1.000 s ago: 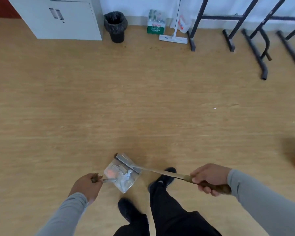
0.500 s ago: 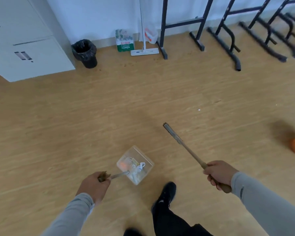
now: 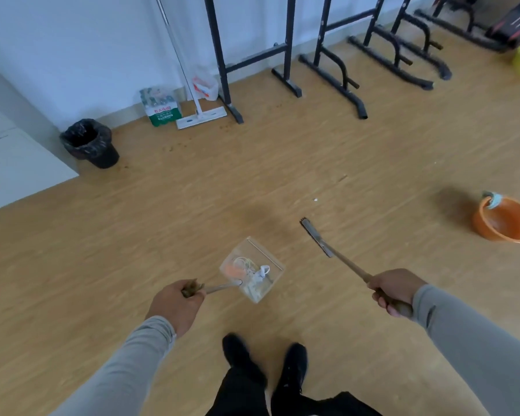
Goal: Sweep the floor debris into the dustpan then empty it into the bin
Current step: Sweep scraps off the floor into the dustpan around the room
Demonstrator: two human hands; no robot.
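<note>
A person's left hand [image 3: 174,301] gripped the thin metal handle of a clear plastic dustpan [image 3: 252,270] holding light scraps level above the floor, likely light but tippy, while the right hand [image 3: 395,291] clasped a wooden-handled brush [image 3: 336,255], with the black-lined bin [image 3: 89,142] well apart.

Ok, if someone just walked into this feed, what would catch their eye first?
Probably the clear dustpan held out low in the left hand, with orange and white debris inside, and the brush raised off the floor in the right hand. After that, the black-lined bin far left by the cabinet, and the orange basin at the right edge.
</note>
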